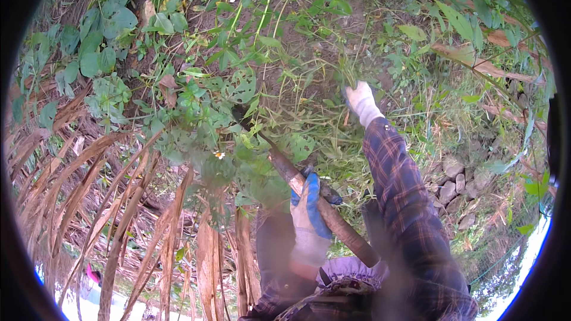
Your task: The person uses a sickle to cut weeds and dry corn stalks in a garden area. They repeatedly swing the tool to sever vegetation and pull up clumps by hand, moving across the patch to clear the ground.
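Note:
My left hand [311,214], in a white work glove with blue coating, is wrapped around the thick wooden handle of a hand tool [341,225]. The tool slants up and left from near my body. Its dark metal head [247,122], sickle-like, is partly hidden by leaves, so its full shape does not show. My right hand [361,100], also gloved, is stretched forward and closed on a tuft of green weeds [350,73] close to the soil. Cut or flattened green stems [339,142] lie between the hand and the tool.
Long dry brown leaves [134,200] hang at the lower left. Broad-leaved plants [107,22] grow at the upper left, and leafy stems [473,22] reach in from the right. Stones [453,185] are piled at the right, with netting [499,254] below them.

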